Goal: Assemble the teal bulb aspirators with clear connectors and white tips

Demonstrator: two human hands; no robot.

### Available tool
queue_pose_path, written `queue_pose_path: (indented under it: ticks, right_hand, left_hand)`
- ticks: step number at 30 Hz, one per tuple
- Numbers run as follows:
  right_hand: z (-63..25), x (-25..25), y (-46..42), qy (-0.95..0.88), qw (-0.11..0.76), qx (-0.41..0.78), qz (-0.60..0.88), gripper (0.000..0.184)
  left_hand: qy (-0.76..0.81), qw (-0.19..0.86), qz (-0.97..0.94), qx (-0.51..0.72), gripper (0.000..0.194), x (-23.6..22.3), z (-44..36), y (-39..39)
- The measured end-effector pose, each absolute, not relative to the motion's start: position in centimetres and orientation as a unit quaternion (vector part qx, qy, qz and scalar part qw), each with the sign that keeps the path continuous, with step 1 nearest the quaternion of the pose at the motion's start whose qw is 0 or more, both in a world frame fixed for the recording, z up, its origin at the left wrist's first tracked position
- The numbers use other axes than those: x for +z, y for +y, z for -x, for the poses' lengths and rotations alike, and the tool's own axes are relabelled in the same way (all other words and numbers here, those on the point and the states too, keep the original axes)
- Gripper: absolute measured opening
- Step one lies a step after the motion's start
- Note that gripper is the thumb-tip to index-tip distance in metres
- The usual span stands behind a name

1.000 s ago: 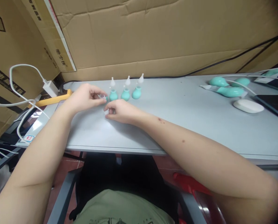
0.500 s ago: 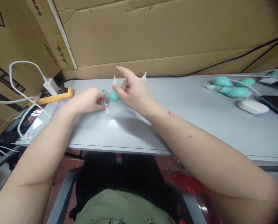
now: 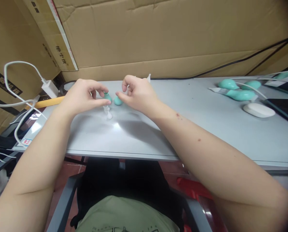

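Note:
My left hand [image 3: 92, 95] is open, thumb and fingers apart beside a small teal rubber bulb [image 3: 107, 96] with an uncovered mouth. Its thumb overlaps the bulb's near side; firm contact cannot be made out. Below that thumb, small translucent plastic pieces [image 3: 108, 112] rest on the grey table [image 3: 144, 141]. My right hand [image 3: 140, 91] has curled fingers closing at a second teal bulb syringe [image 3: 118, 100], which looks tilted toward the palm. Those fingers mostly hide its clear nozzle. Another clear nozzle tip [image 3: 149, 78] shows behind the right hand.
Several teal bulbs [image 3: 241, 94], partly in wrappers, lie at the right beside a white rounded object [image 3: 259, 110] and cables. At left are a yellow bar [image 3: 49, 102] and a white charger [image 3: 50, 88]. Cardboard [image 3: 158, 35] stands behind the table.
My left hand has risen off the small clear pieces and spread its fingers by the uncapped bulb. My right hand has curled its outstretched index finger; the second bulb's nozzle is now covered.

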State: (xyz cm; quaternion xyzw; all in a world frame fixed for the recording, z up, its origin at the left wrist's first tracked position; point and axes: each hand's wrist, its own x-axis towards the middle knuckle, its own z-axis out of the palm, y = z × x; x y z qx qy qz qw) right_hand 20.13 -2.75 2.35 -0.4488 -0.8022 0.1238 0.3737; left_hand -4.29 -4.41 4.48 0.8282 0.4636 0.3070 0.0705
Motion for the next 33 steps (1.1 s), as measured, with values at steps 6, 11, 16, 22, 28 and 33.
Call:
queue_pose_path:
  ticks: [6, 11, 16, 22, 28, 33]
  right_hand:
    - [-20.4, 2.3, -3.5, -0.813, 0.393, 0.089, 0.419, 0.024]
    - [-20.6, 1.5, -4.4, -0.807, 0.478, 0.043, 0.345, 0.011]
    - [-20.7, 1.0, -4.1, -0.81, 0.513, 0.045, 0.279, 0.013]
    - [-20.3, 1.2, -3.6, -0.774, 0.541, 0.189, 0.269, 0.035]
    - [-19.7, 2.4, -3.2, -0.626, 0.619, 0.398, 0.259, 0.052]
    - [-21.8, 3.7, -1.9, -0.593, 0.648, 0.354, 0.321, 0.044]
  left_hand:
    - [0.354, -0.028, -0.862, 0.361, 0.043, 2.6, 2.3, -3.6]
    - [0.286, -0.042, -0.89, 0.352, 0.027, 1.6, 0.5, -3.6]
    - [0.268, -0.055, -0.878, 0.392, 0.025, 1.4, 0.0, -3.6]
    - [0.29, -0.06, -0.872, 0.389, 0.031, 1.6, 0.3, -3.1]
    - [0.335, -0.051, -0.854, 0.394, 0.036, 1.9, 0.6, -2.9]
    - [0.376, 0.01, -0.816, 0.438, 0.036, 1.9, 1.7, -2.9]
